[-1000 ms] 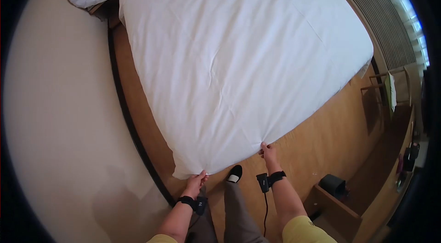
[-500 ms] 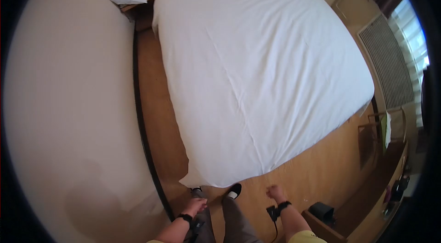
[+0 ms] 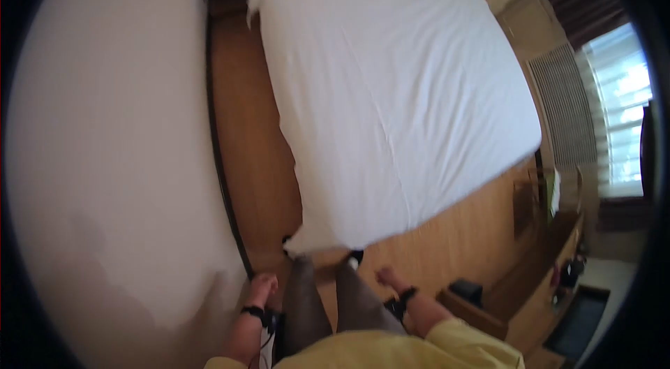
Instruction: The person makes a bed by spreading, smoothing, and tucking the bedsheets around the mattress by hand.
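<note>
I can read no word, brand, number or sign from where I stand. A second ago a pale "2" showed on the black box [image 3: 273, 321] strapped behind my left hand [image 3: 264, 286]; now that box is blurred, and I can't make out the figure. Its counterpart, the dark box [image 3: 396, 308] strapped behind my right hand [image 3: 391, 277], is just as unreadable to me. If the small dark items [image 3: 574, 268] on the wooden desk [image 3: 541, 284] at my right carry any print, they are too small and blurred for me to read it.
</note>
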`<action>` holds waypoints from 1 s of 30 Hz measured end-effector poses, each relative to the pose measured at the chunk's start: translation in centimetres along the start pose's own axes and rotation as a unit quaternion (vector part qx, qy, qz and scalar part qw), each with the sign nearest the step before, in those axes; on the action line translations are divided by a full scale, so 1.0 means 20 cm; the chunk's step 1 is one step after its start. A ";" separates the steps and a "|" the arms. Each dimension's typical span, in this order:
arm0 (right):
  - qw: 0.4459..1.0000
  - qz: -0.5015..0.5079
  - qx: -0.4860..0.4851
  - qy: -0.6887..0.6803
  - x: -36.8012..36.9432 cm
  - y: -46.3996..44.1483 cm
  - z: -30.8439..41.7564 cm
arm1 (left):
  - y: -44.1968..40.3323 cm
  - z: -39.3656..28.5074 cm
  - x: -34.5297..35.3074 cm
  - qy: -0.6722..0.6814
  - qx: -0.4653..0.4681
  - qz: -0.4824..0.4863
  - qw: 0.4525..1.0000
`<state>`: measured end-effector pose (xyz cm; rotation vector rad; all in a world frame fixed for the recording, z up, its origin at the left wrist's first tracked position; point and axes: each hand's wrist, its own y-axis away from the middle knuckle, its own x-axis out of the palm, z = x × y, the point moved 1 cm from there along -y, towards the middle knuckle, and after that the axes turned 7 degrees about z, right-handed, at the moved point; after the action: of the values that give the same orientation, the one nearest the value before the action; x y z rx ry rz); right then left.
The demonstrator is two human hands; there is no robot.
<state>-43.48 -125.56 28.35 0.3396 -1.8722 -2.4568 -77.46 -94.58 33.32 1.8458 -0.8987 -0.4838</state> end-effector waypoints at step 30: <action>0.797 -0.185 0.097 -0.566 -0.19 0.93 -1.76 | -0.07 -0.19 1.12 -0.081 -0.119 0.054 0.988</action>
<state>-34.82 -163.52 37.89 -1.1741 -2.5957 -3.0221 -59.99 -109.00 35.19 1.5502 -0.9989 -0.6502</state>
